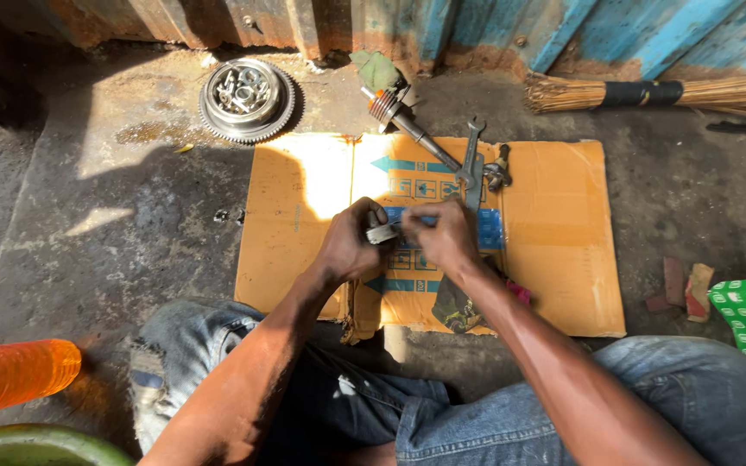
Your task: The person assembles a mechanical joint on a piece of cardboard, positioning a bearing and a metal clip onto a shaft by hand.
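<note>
Grey metal, a small part (382, 233), sits pinched between two hands above a flattened sheet of brown cardboard (554, 259) on a stained concrete floor. The left hand (347, 242) is curled shut around the part's near side; the right hand (442, 235) meets it from the other side, fingertips closed on its end, though whether they also grip a thin tool cannot be told.

The grip looks to be fingertips only, so a slip seems the likeliest trouble: the part could drop onto the cardboard and roll off onto the floor, where small pieces would be hard to find. Glare from the sun patch on the sheet's left half may also hide fine detail.

Both forearms reach forward from denim-clad knees, elbows apart, wrists converging over the middle of the sheet, knuckles up.

Just beyond the hands lie a spanner (473, 160) and a long steel shaft (412, 129) with a threaded, ringed head, the two crossing near the sheet's far edge. Well apart, at upper left, a toothed round housing (246, 97) holds loose bits. A straw broom (649, 92) lies along the blue wall, and an orange plastic bottle (19, 373) rests at lower left.
</note>
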